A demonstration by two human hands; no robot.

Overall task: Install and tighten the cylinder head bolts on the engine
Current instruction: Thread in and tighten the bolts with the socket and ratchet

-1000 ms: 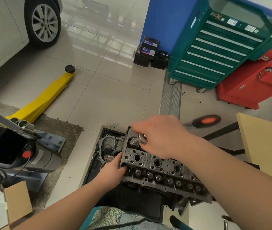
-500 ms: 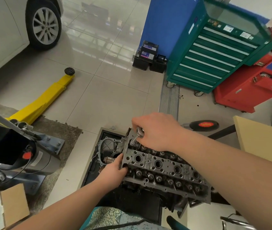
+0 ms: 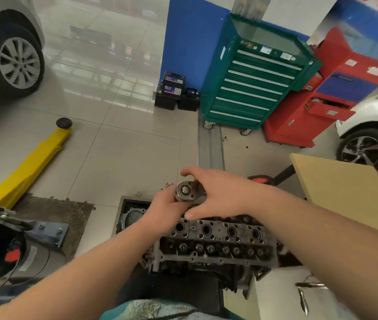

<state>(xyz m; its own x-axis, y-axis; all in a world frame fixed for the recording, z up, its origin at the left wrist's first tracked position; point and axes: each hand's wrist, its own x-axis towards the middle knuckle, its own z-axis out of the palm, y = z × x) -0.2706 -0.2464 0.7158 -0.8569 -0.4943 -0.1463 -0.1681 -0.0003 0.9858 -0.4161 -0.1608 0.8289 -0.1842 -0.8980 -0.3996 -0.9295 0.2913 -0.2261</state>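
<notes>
Grey alloy wheel [image 3: 19, 62] of a pale car, upper left, on the glossy tiled floor [image 3: 123, 155]. Yellow lift arm [image 3: 25, 172] slants across the tiles below it, a black round pad at its far end. Left hand [image 3: 162, 213], fingers curled round a metal ratchet head [image 3: 185, 191], holds it raised above the far left end of the cylinder head [image 3: 215, 241]. Right hand [image 3: 222, 192], fingers spread and loosely bent, reaches over the same tool; whether it grips the tool cannot be told. Cylinder head sits low centre on a dark stand, 4 round bores in a row along its top. Black batteries [image 3: 174, 91] stand against a blue wall. Green drawer cabinet [image 3: 255, 84], then red cabinet [image 3: 322, 107]. Tan desk [image 3: 345, 192] corner at right, beside a second car wheel [image 3: 363, 150].
</notes>
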